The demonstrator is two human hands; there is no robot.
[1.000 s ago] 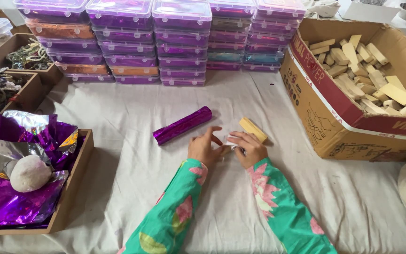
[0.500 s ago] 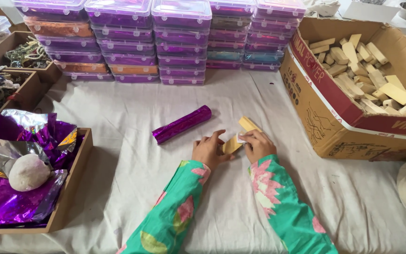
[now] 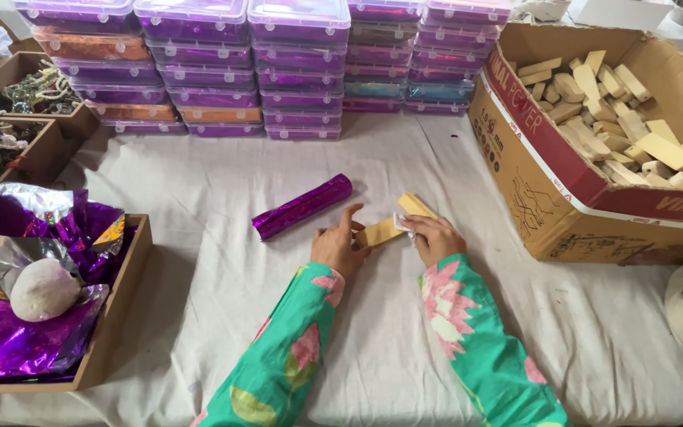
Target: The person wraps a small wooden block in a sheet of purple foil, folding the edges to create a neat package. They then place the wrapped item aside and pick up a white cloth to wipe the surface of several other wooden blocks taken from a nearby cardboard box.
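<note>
My left hand (image 3: pixel 339 247) and my right hand (image 3: pixel 433 236) meet over a pale wooden block (image 3: pixel 379 232) on the white cloth, both gripping it. A second wooden block (image 3: pixel 417 206) lies just behind, by my right fingers, along with a small white scrap (image 3: pixel 402 222). To the left of my hands lies a roll wrapped in shiny purple foil (image 3: pixel 303 206), apart from both hands. Both sleeves are green with pink flowers.
A big cardboard box (image 3: pixel 539 170) full of wooden blocks stands at the right. Stacks of purple-lidded plastic boxes (image 3: pixel 223 67) line the back. A wooden tray (image 3: pixel 112 316) with purple foil sheets and a white ball sits left, with more trays behind it.
My hands have lifted and turned one wooden block between them, shifting it slightly left of the second block. The purple roll has not moved.
</note>
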